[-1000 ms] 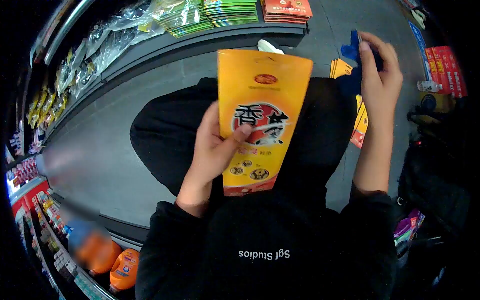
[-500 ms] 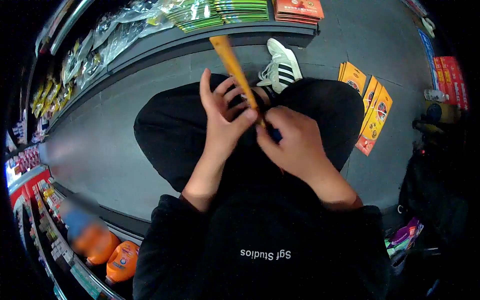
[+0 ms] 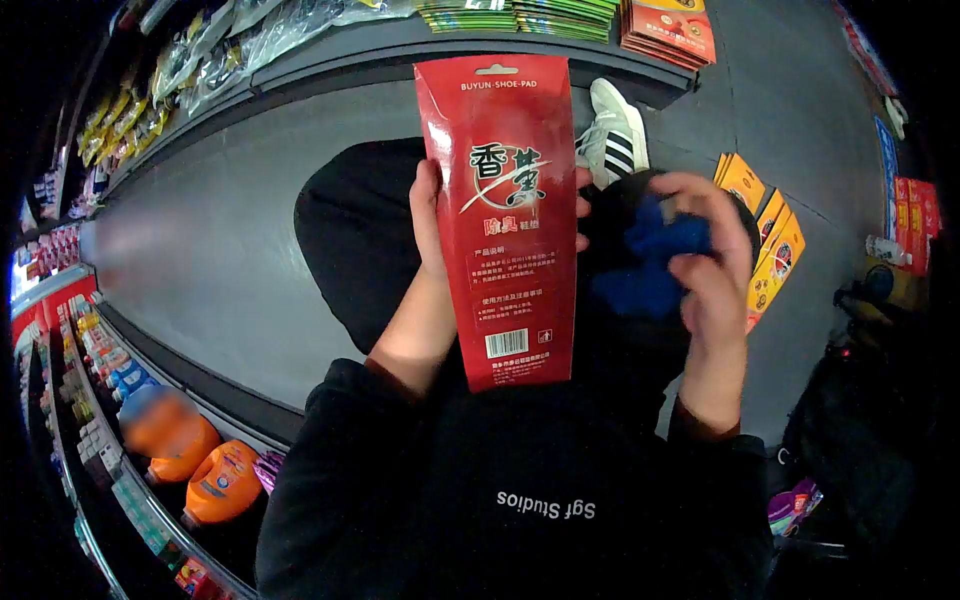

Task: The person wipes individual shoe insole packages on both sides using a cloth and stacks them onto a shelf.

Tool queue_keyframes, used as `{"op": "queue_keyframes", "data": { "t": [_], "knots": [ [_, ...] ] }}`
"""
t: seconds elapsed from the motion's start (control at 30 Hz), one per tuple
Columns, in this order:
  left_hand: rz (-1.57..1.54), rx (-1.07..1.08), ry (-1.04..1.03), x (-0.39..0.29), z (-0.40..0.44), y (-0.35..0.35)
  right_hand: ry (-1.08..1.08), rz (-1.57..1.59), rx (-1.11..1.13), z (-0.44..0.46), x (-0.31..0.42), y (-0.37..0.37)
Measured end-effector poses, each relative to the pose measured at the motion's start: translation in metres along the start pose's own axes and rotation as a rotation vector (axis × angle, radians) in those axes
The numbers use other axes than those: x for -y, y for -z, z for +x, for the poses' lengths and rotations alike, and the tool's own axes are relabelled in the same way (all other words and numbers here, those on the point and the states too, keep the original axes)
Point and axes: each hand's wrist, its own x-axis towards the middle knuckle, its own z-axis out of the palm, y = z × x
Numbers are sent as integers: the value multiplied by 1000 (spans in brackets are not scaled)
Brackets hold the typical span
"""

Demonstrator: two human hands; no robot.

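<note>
A red shoe-pad packet faces me with its back side, printed with white and black text and a barcode. My left hand grips it by the sides, thumb along the left edge and fingertips showing at the right edge. To the right of it, my right hand is curled around a crumpled blue cloth; both are somewhat blurred. The cloth is apart from the packet, above my right knee. Yellow packets lie fanned on the floor beyond that knee.
A low shelf ahead carries green-edged packets, a red and yellow stack and plastic-wrapped goods. Orange bottles stand on the left shelving. A dark bag-like shape is at right.
The packet has turned from edge-on to showing its broad red face. My right hand has moved off it to the right with the blue cloth. The view has shifted slightly.
</note>
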Motion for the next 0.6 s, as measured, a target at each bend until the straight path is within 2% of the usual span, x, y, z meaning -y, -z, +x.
{"op": "queue_keyframes", "data": {
  "t": [0.1, 0.27, 0.5, 0.53, 0.6],
  "knots": [
    [-34, 60, 15, 0, 2, 2, 26, 2, -166, 2, 6, 5],
    [-45, 102, 15, -5, 5, 8, 65, -33, -257, 8, 1, 15],
    [-59, 261, -57, -21, 17, 27, 33, -17, -321, 11, -10, 13],
    [-95, 190, -61, -24, 12, 27, 30, 7, -306, 11, -12, 13],
    [-100, 222, -70, -29, 14, 33, 19, 31, -292, 11, -14, 13]
  ]
}}
